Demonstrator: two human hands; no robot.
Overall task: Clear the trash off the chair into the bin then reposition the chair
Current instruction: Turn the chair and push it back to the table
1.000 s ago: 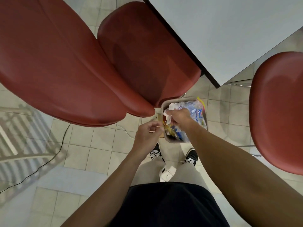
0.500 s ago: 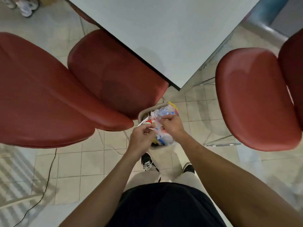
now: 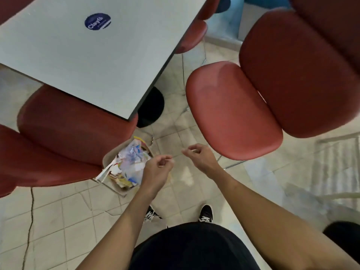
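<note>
A small beige bin stands on the tiled floor, stuffed with plastic wrappers and paper scraps. My left hand hovers at the bin's right edge and pinches a thin pale stick. My right hand is further right, over the bare floor, with loosely curled fingers and nothing visible in it. It is just left of the front edge of a red chair seat, which carries no trash. A second red chair sits left of the bin, its seat partly under the table.
A grey table with a blue sticker and a black base stands behind the bin. The right chair's backrest fills the upper right. A third red chair stands beyond the table. A cable runs along the floor at left.
My right hand has let go of the wrappers in the bin and moved right, away from it. My left hand has shifted to the bin's right edge. The view has swung right.
</note>
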